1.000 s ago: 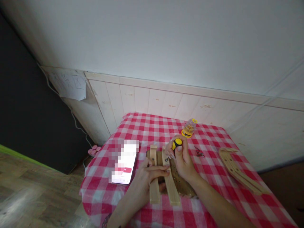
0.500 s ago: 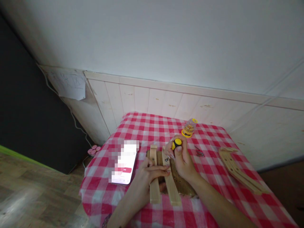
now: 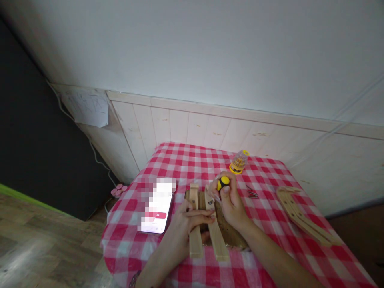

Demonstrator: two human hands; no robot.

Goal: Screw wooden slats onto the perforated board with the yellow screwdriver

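Note:
My right hand (image 3: 232, 205) is closed around a screwdriver (image 3: 223, 182) with a yellow and black handle. Its tip points down at a screw (image 3: 210, 203) in the right-hand pale wooden leg (image 3: 220, 245). My left hand (image 3: 185, 225) reaches across from the left, fingers wrapped over the left-hand wooden leg (image 3: 196, 243) and touching the other. Both curved legs lie side by side on a brown wooden board (image 3: 229, 232), partly covered by my hands. A dark screw head or hole (image 3: 193, 201) shows in the left-hand leg.
A red and white checked tablecloth (image 3: 186, 160) covers the table against a white panelled wall. A lit phone (image 3: 157, 208) lies left. Behind my right hand stands a clear bit container (image 3: 239, 162); several loose screws (image 3: 253, 195) and another pair of wooden legs (image 3: 301, 216) lie right.
My right hand has turned very slightly on the screwdriver. The legs, the board and my left hand stay in place.

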